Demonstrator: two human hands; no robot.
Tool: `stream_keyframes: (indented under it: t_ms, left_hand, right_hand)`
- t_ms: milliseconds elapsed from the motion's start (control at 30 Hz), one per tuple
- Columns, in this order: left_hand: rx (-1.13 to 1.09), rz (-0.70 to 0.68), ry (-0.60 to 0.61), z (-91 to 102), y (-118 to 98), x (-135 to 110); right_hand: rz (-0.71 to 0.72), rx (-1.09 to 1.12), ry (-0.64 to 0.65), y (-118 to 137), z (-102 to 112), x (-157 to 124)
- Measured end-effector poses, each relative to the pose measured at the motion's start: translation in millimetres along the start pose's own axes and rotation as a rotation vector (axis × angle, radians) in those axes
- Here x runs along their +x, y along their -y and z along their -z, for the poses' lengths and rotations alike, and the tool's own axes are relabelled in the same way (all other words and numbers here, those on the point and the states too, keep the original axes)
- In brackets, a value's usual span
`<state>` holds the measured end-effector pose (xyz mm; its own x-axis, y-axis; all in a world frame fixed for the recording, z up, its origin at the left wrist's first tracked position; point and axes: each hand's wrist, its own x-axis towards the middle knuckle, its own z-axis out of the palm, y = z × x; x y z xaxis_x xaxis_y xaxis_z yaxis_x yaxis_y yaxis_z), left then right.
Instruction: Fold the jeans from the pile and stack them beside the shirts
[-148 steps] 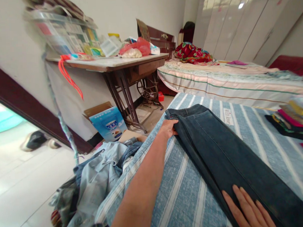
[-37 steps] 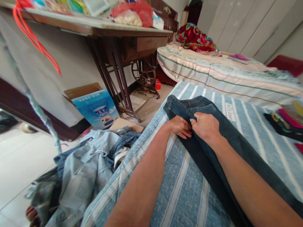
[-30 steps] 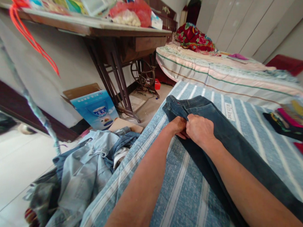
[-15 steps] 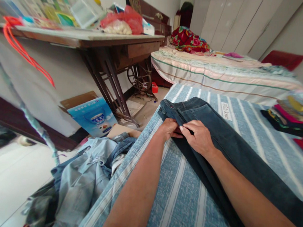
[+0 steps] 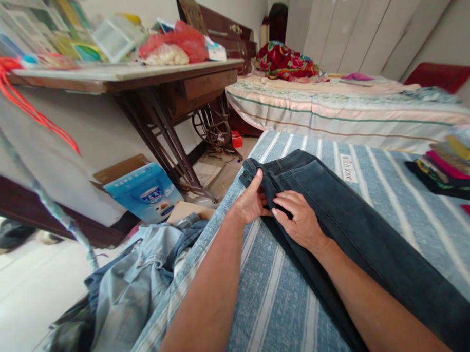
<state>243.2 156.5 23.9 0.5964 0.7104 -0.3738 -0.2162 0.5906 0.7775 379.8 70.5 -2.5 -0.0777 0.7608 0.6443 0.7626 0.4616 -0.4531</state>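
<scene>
A pair of dark blue jeans [image 5: 336,218], folded lengthwise, lies on the blue-and-white striped bed cover. Its waistband is at the far end, and the legs run toward the lower right. My left hand [image 5: 249,202] grips the near edge of the jeans just below the waistband, thumb on top and fingers partly hidden behind the cloth. Close beside it, my right hand [image 5: 300,220] rests on the upper leg. Its thumb and bent fingers are apart, touching the fabric near the fold.
Rumpled light denim clothes [image 5: 141,271] are heaped left of the bed, below a blue box [image 5: 145,192]. A sewing-machine table [image 5: 112,80] holds bags and containers. Folded clothes [image 5: 450,163] are stacked on the right. Beyond lies another bed [image 5: 333,106].
My left thumb has come up onto the jeans near the waistband. My right fingers have loosened from a pinch and spread a little. The view has shifted slightly.
</scene>
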Motion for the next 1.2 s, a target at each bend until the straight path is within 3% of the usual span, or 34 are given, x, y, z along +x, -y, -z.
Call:
stream_keyframes:
  t_ms: [200,400,667,833,967,1200]
  left_hand:
    - [0.059,-0.103,-0.18,-0.4,5,11]
    - [0.057,-0.093,-0.143,7.4,4,10]
    - [0.073,-0.07,-0.132,11.0,0,12]
    - [0.131,-0.029,-0.164,11.2,-14,12]
    - [0.214,-0.006,-0.277,11.2,-34,20]
    - [0.276,-0.104,-0.538,11.6,-52,54]
  right_hand:
    - [0.014,-0.165,0.161,2,-4,-3]
    - [-0.01,-0.17,0.182,4,-4,-3]
    - [-0.052,-0.208,0.321,12,0,0]
    - [-0.069,-0.208,0.347,14,2,0]
    - [-0.072,-0.217,0.362,15,2,1]
    - [-0.072,-0.224,0.384,16,2,2]
